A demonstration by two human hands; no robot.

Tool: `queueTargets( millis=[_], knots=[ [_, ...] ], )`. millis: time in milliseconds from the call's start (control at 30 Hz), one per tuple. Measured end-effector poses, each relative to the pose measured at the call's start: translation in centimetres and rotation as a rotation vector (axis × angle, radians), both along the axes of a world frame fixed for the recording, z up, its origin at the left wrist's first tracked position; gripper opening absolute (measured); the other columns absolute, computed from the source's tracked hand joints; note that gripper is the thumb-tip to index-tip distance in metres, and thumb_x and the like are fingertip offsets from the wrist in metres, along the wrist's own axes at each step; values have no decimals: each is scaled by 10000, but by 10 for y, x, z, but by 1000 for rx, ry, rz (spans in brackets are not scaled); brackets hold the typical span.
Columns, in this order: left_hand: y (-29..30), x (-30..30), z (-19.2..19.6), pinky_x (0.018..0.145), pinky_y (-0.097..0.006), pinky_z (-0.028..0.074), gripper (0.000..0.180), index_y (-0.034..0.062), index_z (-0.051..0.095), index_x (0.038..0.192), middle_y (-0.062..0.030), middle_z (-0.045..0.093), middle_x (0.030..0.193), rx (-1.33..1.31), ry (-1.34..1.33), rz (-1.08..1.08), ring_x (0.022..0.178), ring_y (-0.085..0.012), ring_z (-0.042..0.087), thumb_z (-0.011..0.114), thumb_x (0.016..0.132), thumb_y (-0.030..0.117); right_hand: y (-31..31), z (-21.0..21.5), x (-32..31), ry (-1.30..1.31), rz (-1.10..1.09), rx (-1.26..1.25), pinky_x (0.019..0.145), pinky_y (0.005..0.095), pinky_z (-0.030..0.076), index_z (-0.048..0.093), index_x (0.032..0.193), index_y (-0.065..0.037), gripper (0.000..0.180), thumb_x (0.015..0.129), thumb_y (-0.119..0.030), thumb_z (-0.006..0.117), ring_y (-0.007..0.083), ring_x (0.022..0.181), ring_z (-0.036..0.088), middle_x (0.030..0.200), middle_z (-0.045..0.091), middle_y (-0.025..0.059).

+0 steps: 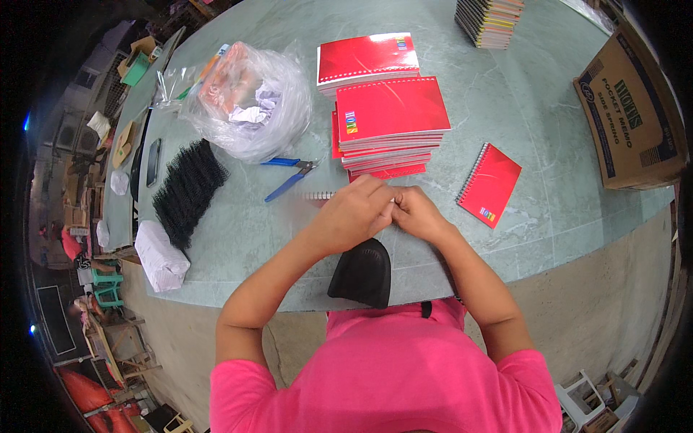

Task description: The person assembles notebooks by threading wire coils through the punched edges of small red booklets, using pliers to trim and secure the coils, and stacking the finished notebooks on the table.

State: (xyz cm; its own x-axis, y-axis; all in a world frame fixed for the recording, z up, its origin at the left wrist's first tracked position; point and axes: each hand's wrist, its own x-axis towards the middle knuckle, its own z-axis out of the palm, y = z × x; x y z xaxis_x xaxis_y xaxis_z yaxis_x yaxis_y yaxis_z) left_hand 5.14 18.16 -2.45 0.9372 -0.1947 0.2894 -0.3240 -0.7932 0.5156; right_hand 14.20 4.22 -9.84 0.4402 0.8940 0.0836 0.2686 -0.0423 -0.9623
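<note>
Close together at the near side of the table, my left hand and my right hand are both closed on a spiral notebook. Its punched, coiled edge sticks out left of my left hand, slightly blurred; my fingers hide most of the rest. A small white bit shows between my fingertips. Just beyond stands a stack of red notebooks. Off to my right lies a single red notebook with a black coil. Blue-handled cutters rest left of the stack. Below my hands sits a black curved pad.
At left are a pile of black coils, a white wrapped bundle, and a clear plastic bag holding paper scraps. A cardboard box stands at the right edge. Coil-bound books are stacked at the far side.
</note>
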Motion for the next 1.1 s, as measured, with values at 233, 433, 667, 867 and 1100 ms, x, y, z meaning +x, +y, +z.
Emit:
queueTargets(
  millis=[233, 433, 667, 867, 1100],
  knots=[
    [0, -2, -3, 749, -403, 435, 166, 32, 564, 917, -131, 532, 880, -22, -1, 29, 850, -321, 516, 587, 753, 32, 3, -7, -2, -181, -71, 2, 694, 441, 465, 602, 992, -39, 201, 804, -98, 559, 408, 839, 580, 862, 610, 225],
    [-4, 2, 6, 751, -374, 431, 235, 18, 573, 942, -139, 537, 898, 60, 92, 135, 890, -317, 520, 671, 757, 126, 2, 5, -5, -177, -72, -51, 686, 435, 466, 600, 1001, -40, 214, 811, -138, 588, 403, 825, 581, 872, 613, 214],
    [116, -42, 10, 864, -384, 423, 429, 48, 567, 1102, -134, 556, 1094, 0, 341, 439, 1033, -331, 519, 705, 719, 184, -19, 46, 16, -213, -63, 13, 754, 347, 486, 631, 1022, -45, 266, 759, -74, 654, 320, 889, 618, 975, 655, 132],
    [124, -64, -41, 895, -429, 383, 579, 39, 507, 1166, -174, 491, 1182, 470, 94, 511, 1102, -365, 459, 595, 594, 45, 34, 78, -19, -838, 101, -72, 693, 408, 484, 622, 989, -65, 259, 755, -171, 661, 307, 811, 610, 891, 630, 124],
    [100, -108, -53, 768, -444, 387, 307, 4, 525, 1010, -204, 540, 951, 168, 167, 814, 916, -358, 507, 547, 718, 92, 71, 73, -35, -774, -29, -124, 692, 410, 477, 625, 926, -42, 197, 767, -156, 641, 309, 804, 597, 820, 605, 120]
  ],
)
